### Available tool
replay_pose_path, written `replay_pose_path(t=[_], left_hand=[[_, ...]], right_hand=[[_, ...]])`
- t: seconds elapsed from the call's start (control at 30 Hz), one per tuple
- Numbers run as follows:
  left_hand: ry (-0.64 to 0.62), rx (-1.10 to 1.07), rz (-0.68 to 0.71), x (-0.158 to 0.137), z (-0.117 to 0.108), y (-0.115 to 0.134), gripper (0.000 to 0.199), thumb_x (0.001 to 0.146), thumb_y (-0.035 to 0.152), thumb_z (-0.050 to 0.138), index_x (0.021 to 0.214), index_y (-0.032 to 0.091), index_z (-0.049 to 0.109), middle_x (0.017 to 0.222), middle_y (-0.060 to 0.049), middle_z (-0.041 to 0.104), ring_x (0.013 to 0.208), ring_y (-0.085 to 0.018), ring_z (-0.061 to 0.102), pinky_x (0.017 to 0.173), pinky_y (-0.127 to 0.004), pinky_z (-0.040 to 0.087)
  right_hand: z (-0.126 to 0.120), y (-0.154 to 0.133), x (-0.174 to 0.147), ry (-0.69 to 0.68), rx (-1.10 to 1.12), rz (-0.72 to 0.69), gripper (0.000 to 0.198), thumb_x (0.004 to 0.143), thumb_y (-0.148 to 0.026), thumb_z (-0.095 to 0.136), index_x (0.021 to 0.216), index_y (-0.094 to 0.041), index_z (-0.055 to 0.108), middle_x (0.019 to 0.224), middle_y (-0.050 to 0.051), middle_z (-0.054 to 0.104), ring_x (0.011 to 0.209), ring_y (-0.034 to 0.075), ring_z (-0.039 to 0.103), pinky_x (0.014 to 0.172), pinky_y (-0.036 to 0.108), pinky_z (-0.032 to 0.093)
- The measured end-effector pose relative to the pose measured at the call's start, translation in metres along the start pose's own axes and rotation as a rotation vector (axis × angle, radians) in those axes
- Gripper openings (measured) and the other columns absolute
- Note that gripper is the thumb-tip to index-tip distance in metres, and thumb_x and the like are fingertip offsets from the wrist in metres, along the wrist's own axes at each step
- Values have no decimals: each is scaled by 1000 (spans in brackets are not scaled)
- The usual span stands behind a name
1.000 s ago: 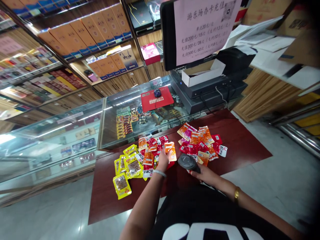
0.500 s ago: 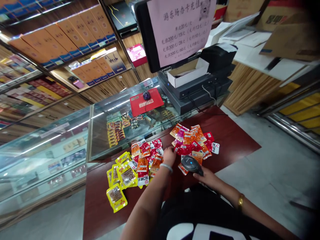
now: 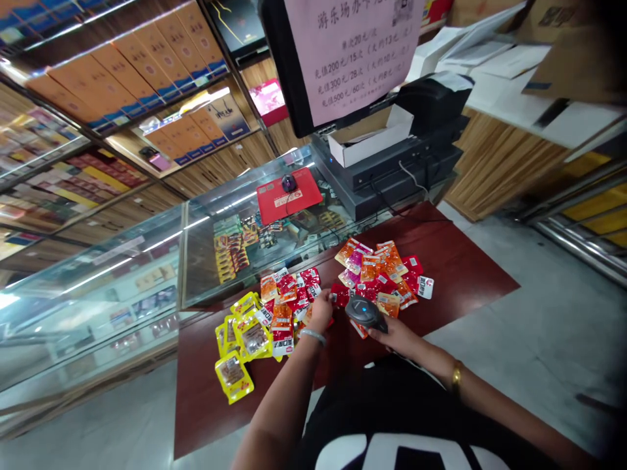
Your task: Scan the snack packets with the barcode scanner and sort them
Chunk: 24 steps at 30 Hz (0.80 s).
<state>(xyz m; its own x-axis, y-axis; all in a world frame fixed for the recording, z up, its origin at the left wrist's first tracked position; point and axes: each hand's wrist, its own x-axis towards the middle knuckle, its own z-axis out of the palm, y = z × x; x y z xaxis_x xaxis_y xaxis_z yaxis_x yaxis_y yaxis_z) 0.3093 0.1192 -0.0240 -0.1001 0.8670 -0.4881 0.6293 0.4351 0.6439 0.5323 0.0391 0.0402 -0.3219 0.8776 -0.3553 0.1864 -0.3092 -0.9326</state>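
My right hand (image 3: 393,335) is wrapped round the handle of a black barcode scanner (image 3: 363,311) with a small blue light on top. The scanner's head hangs over the near left side of a pile of orange, red and pink snack packets (image 3: 390,259). My left hand (image 3: 322,309), a pale bangle at its wrist, pinches a small red snack packet (image 3: 339,296) just left of the scanner. Close on its left is a second pile of red and orange packets (image 3: 281,316). Beside that pile are several yellow snack packets (image 3: 255,336) with clear windows.
The packets lie on a dark red board (image 3: 206,411) against a glass display counter (image 3: 198,261). On the counter are a red mouse pad (image 3: 274,202) with a mouse (image 3: 289,183), and a till (image 3: 357,196) carrying a white box (image 3: 360,155). Shelves of orange boxes (image 3: 147,59) stand behind.
My left hand has drawn back slightly left from the right pile, with a red snack packet now at its fingers. The barcode scanner has shifted a little left towards it. The view has tilted slightly.
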Motion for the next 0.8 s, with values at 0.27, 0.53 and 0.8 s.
replay_pose_path(t=[0.27,0.53,0.8], left_hand=[[45,121,-31,-23,-50,-25,29,93,20,46,110,15,68,103,-12,73,89,-20,67,82,-29,49],[350,608,150,-30,-70,-8,36,92,35,52,122,16,61,117,-15,66,114,-27,58,101,-39,40],[51,623,71,-3,49,56,68,74,69,65,106,9,66,113,-22,65,113,-34,58,96,-40,41]], right_hand=[[9,-4,10,-112,-15,11,72,73,-71,67,120,-17,66,108,13,74,101,34,68,89,47,54],[-6,10,-6,-45,53,103,66,73,-70,69,116,-20,67,81,6,73,78,27,69,72,39,57],[-24,27,-23,35,76,238,75,72,-73,66,124,-19,61,63,-1,65,52,18,60,55,32,52]])
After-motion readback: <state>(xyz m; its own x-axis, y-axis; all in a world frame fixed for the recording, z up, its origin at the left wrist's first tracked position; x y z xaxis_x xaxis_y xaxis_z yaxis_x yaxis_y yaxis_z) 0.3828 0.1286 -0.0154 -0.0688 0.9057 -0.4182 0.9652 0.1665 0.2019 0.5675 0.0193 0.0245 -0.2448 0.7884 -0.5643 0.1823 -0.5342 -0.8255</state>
